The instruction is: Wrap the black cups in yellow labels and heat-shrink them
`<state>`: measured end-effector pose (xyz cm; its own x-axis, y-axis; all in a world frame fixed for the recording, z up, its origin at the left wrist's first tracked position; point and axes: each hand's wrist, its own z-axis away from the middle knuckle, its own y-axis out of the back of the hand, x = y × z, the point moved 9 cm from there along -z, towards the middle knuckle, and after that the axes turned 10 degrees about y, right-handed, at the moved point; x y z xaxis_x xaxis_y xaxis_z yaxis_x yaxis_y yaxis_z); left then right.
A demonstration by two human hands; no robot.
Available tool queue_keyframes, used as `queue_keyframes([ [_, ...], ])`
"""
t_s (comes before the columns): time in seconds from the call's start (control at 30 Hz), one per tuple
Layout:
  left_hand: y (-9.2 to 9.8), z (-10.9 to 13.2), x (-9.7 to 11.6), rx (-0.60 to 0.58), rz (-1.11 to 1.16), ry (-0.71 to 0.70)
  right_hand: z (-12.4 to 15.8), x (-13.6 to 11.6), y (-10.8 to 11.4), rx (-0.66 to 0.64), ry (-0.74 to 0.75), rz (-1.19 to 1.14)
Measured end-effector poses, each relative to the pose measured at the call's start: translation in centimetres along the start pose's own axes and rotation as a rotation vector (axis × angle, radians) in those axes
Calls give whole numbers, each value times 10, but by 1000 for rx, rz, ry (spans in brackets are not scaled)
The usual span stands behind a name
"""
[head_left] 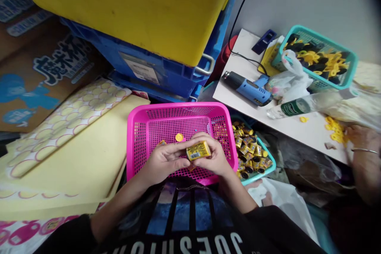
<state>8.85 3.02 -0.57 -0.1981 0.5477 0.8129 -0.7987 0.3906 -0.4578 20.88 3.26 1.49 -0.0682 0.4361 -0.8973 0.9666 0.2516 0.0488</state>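
A small yellow packet (pixel 198 151) bearing a barcode is held between the left hand (pixel 166 158) and the right hand (pixel 212 154), with the fingers of both curled closed around it, above a pink plastic mesh basket (pixel 178 107). A round yellow cap (pixel 179 137) lies in the basket just beyond the left hand. Right of the right hand, a teal tray (pixel 262 174) is heaped with similar packets (pixel 247 149). Farther right, a co-worker's hand (pixel 361 143) is near loose yellow pieces (pixel 335 131), apparently plastic, at the edge of a white table (pixel 285 131).
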Motion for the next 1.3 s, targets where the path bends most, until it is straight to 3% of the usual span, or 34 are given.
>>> queue_keyframes([
  [0.33, -2, -2, -9, 3, 102, -15, 0, -5, -6, -68, -34, -4],
  [0.6, -1, -5, -22, -13, 93, 122, 4, 1, -13, -164, -62, 43],
  [0.77, 6, -5, -24, -49, 120, 171, 6, 9, -11, -130, -136, 92],
  [0.93, 21, 1, -24, 22, 125, 169, 6, -6, -12, -149, -130, -76],
  [1.1, 12, 4, -8, -49, -1, 98, -4, -32, -9, -244, -69, 123],
  [1.3, 5, 10, -7, -106, -53, 60, -2, -40, -20, -317, -85, 71],
])
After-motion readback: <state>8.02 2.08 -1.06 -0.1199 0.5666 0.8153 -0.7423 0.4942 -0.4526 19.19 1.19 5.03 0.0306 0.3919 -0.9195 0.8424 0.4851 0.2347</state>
